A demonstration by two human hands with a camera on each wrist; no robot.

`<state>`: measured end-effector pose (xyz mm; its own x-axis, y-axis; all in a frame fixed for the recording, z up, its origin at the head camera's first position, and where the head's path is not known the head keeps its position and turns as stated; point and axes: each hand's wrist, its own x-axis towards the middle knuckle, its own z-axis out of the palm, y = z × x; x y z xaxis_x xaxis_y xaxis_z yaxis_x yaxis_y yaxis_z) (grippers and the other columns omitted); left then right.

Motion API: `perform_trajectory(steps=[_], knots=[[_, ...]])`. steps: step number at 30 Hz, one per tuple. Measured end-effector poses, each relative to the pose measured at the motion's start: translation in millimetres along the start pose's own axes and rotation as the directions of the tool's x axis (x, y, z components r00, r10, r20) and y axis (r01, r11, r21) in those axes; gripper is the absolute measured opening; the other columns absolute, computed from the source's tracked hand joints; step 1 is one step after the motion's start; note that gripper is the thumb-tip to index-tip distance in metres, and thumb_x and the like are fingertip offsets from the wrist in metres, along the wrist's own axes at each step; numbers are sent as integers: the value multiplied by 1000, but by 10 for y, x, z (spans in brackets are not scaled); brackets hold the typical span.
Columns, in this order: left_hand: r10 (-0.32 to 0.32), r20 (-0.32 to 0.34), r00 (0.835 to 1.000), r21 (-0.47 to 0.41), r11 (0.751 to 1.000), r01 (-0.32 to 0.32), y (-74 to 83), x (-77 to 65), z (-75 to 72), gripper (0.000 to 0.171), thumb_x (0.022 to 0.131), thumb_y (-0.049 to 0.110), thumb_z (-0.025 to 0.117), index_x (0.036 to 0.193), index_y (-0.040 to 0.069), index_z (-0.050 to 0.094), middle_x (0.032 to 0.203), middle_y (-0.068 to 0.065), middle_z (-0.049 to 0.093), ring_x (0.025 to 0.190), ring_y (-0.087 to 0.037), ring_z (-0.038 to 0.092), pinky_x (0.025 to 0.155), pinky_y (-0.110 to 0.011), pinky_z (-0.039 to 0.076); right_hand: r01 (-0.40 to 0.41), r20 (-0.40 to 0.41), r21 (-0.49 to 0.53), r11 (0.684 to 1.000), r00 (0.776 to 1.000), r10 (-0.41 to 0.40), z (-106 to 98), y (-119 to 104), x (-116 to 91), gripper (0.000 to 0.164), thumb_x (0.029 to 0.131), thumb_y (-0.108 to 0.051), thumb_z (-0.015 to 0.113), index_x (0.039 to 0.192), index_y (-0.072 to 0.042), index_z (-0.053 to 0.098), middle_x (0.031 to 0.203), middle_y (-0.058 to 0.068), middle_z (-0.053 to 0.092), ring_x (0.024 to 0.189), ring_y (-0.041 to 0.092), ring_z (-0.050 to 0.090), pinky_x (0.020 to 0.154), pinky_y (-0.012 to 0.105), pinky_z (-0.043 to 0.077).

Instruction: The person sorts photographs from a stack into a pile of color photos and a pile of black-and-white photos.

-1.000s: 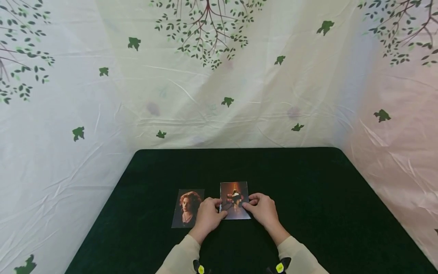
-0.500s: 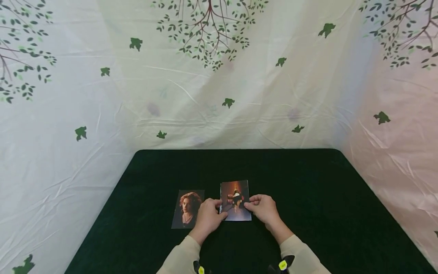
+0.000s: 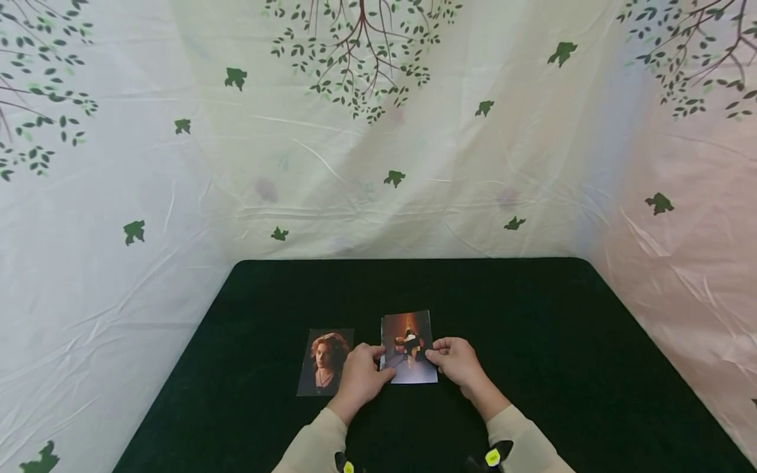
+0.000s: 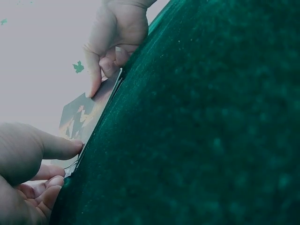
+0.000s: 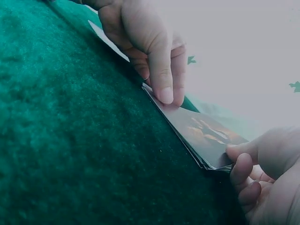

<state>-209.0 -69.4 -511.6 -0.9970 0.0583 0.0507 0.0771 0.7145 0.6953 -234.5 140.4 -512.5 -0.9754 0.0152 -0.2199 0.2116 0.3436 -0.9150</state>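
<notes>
A small stack of photo cards [image 3: 410, 368] lies on the dark green cloth, its top card showing figures against an orange glow. At the stack's left edge my left hand [image 3: 361, 376] pinches it, thumb on top. My right hand [image 3: 461, 361] pinches the top card's right edge between thumb and fingers. In the right wrist view several layered edges show under the top card [image 5: 201, 129], slightly fanned near the right hand. A single portrait photo card [image 3: 322, 361] lies flat left of the stack, partly behind my left hand.
The dark green cloth [image 3: 532, 341] covers the whole table. Behind and beside the table hangs a pale fabric backdrop [image 3: 331, 171] printed with branches and green leaves. A band with a yellow tag [image 3: 493, 457] sits on the right sleeve.
My right hand has moved slightly right and toward me, and the top card has shifted with it, baring a thin strip of the stack at the left. The left hand stays nearly still.
</notes>
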Motion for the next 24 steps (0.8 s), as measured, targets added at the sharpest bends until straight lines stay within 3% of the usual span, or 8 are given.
perform_trajectory(steps=[12, 24], knots=[[7, 1, 1000, 0, 1000, -7, 7, -15, -5, 48, 76, 28, 82, 117, 7, 68, 90, 1, 55, 76, -13, 49, 64, -30, 42, 8, 30, 7, 1000, 1000, -8, -19, -15, -25, 10, 94, -11, 61, 97, -1, 61, 80, 7, 56, 69, 18, 51, 58, 31, 42], [14, -13, 1000, -13, 1000, -14, -3, 5, 2, 48, 77, 27, 81, 117, 5, 65, 91, 0, 54, 77, -14, 49, 65, -30, 43, 54, 58, 21, 998, 997, -55, -46, -24, -44, 16, 97, -10, 54, 105, 1, 62, 93, 9, 59, 85, 20, 53, 72, 34, 43]])
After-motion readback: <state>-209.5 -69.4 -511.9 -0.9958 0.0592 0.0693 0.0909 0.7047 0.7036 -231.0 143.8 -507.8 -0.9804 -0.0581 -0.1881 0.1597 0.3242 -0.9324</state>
